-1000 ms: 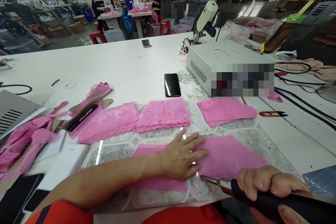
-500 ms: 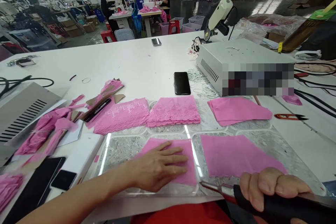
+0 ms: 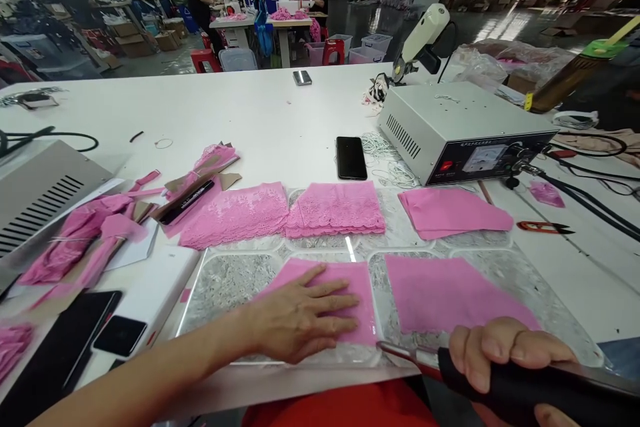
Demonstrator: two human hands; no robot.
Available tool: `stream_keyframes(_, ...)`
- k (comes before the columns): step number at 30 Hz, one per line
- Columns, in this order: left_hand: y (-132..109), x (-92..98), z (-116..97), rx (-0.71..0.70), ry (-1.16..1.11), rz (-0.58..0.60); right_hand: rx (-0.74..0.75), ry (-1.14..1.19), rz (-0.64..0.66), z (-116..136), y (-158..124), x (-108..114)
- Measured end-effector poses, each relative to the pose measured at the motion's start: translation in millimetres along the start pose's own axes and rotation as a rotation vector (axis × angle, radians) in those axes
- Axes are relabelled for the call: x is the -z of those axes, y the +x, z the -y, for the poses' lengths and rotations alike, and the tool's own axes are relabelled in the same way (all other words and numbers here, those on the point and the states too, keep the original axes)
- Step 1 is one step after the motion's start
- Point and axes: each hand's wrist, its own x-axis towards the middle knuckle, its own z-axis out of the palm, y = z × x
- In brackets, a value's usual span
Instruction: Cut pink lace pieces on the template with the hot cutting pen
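My left hand (image 3: 305, 317) lies flat with fingers spread on a pink fabric piece (image 3: 357, 280), pressing it to the marbled mat (image 3: 240, 280). My right hand (image 3: 510, 357) is wrapped round the thick black handle of a handheld tool with a slim metal tip (image 3: 400, 350). That tip is at the lower right corner of the fabric under my left hand; whether it touches cannot be made out. Just above my right hand, a second pink piece (image 3: 450, 293) lies flat. Behind them are two stacks of pink lace (image 3: 235, 213) and a stack of plain pink pieces (image 3: 455, 210).
A grey control box (image 3: 470, 113) with a meter and cables stands at back right, near orange thread snips (image 3: 543, 227). A black phone (image 3: 351, 158) lies behind the lace. Pink straps (image 3: 95, 240), a white box (image 3: 150, 293) and another grey box (image 3: 50, 193) occupy the left.
The tool tip has moved slightly up and left, closer to the fabric's lower right corner. My left hand stays on the fabric. The camera view has shifted a little.
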Motion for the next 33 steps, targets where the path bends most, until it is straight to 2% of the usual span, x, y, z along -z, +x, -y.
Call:
stream_keyframes(3, 0.7, 1.2, 0.5, -0.002, 0.013, 0.006, -0.03, -0.008, -0.001, 1.5, -0.9, 0.1)
stream_keyframes(14, 4.7, 5.8, 5.4, 0.005, 0.024, 0.038, 0.028, 0.002, 0.045, 2.4, 6.6, -8.5)
stream_keyframes(23, 5.0, -0.4, 12.0, -0.01, 0.067, 0.039, 0.016, -0.021, 0.044, 6.9, 9.6, -12.9)
stream_keyframes(33, 2.8, 0.9, 12.0, -0.019, 0.107, 0.064, 0.021, -0.01, 0.042, 9.0, 13.6, -15.9)
